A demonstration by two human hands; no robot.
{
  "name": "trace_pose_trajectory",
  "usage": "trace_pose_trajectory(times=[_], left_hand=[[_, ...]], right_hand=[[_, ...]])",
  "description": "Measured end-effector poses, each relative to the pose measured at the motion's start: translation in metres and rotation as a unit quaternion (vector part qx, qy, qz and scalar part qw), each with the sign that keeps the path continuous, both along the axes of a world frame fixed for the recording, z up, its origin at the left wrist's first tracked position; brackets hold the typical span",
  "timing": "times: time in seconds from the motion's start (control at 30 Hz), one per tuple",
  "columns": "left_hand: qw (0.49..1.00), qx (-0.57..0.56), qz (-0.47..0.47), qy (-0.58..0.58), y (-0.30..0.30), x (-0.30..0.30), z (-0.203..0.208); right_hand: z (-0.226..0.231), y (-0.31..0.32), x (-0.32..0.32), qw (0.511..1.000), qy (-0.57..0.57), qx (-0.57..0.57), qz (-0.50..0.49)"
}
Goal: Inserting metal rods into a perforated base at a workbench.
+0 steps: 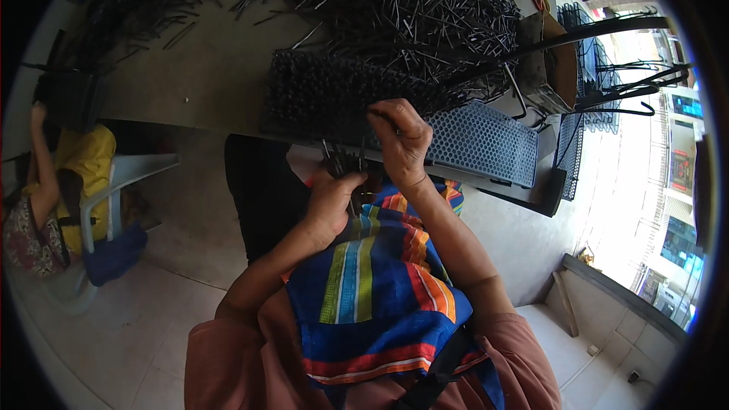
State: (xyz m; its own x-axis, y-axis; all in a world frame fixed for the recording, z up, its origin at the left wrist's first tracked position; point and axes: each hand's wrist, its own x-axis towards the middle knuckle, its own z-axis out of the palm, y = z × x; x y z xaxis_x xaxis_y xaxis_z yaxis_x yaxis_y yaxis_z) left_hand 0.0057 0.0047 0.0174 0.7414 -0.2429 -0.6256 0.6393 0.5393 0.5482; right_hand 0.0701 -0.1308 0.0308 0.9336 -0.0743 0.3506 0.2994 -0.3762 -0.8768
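Dark rods [343, 159] are gripped in left hand [332, 201], tips protruding. Right hand [402, 137] is pinched near honeycomb tray [486, 144]; contents can't be confirmed.

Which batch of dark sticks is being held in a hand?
The small bunch in the left hand; the other batches lie heaped on the table or sit packed in the honeycomb tray.

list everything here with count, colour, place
table: one, greyish, ahead
thin rods: many, dark, heaped on table
packed pieces: many, black, near edge
perforated tray: one, grey, near edge, right
box: one, brown, right
scissors: one, orange handles, beyond box
curved bars: several, black, right
chair: one, pale, left
co-worker: one, patterned sleeve, left
striped apron: one, blue multicolour, lap
rod bundle: one, dark, over lap
left hand: one, bare, round bundle
right hand: one, bare, near tray
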Motion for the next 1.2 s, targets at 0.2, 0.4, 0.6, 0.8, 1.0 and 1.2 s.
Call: trace_pose_trajectory(times=[0.2, 0.4, 0.6, 0.8, 1.0, 1.2], left_hand=[[0.999, 0.017, 0.014, 0.039, 0.002, 0.0, -0.001], [1.0, -0.017, 0.005, 0.02, 0.005, -0.004, -0.008], [0.999, -0.008, 0.029, -0.029, 0.004, -0.003, -0.009], [1.0, -0.019, 0.02, 0.012, 0.003, -0.005, -0.02], [1.0, -0.002, 0.0, 0.021, 0.005, -0.005, -0.017], [0.998, -0.039, -0.002, 0.048, 0.007, -0.005, -0.013]], right_hand=[[0.001, -0.001, -0.005, 1.0, 0.006, 0.006, 0.001], [0.002, 0.0, -0.01, 1.0, 0.004, 0.0, -0.002], [0.0, -0.001, -0.009, 1.0, 0.004, 0.017, -0.002], [-0.006, 0.004, -0.007, 0.999, 0.031, -0.015, 0.0], [0.003, 0.012, 0.003, 0.992, 0.088, -0.075, -0.039], [0.002, 0.009, 0.013, 0.987, 0.052, -0.148, -0.026]])
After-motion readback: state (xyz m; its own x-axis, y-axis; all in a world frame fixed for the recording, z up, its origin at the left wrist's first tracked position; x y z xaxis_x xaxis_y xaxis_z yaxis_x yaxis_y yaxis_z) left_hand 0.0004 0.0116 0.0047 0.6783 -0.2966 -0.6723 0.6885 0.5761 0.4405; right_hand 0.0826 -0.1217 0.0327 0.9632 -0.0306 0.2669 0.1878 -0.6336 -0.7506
